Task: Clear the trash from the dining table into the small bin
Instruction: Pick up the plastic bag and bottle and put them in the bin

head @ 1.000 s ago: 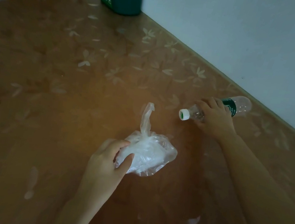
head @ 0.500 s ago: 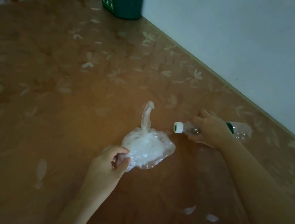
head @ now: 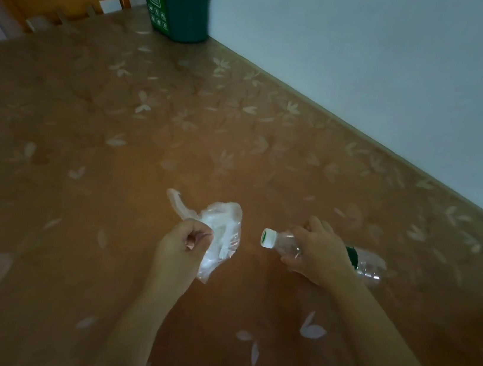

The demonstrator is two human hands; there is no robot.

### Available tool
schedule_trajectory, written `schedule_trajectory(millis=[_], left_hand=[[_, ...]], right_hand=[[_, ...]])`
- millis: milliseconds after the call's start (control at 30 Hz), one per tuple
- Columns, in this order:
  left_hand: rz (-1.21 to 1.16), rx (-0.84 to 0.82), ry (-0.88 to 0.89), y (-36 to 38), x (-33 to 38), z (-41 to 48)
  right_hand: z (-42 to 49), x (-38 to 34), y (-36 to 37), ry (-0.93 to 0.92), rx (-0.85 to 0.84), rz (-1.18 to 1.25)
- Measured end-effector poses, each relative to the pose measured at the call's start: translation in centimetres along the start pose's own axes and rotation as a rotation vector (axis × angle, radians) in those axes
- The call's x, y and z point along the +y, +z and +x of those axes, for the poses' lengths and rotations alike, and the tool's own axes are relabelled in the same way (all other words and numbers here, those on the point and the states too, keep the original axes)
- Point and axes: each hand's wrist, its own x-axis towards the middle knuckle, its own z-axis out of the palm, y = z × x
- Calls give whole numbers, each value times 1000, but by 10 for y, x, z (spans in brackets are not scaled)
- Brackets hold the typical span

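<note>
Crinkled plastic bag (head: 220,235) pinched in our left hand (head: 181,245), clear bottle (head: 287,246) wrapped by our right hand (head: 320,253) — 2 pieces gathered together for the green bin (head: 180,16) at the table's far corner.

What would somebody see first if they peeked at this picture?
Probably the two hands in the middle of the brown flowery table: the left hand pinches a crinkly clear plastic bag, and the right hand grips a clear bottle with a white cap. Next, the green bin with a black liner, far back in the corner by the wall.
</note>
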Motion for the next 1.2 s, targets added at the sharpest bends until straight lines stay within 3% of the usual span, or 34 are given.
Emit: schedule_trajectory(millis=[200, 533, 900, 1200], left_hand=[[-49, 25, 12, -14, 20, -62], [-27, 81, 74, -49, 27, -206], [62, 198, 48, -80, 15, -371], [122, 292, 33, -124, -9, -471]], right_hand=[[-79, -20, -2, 69, 36, 121], [-209, -50, 3, 16, 127, 169], [-329, -93, 4, -162, 255, 191], [-396, -149, -5, -336, 221, 226]])
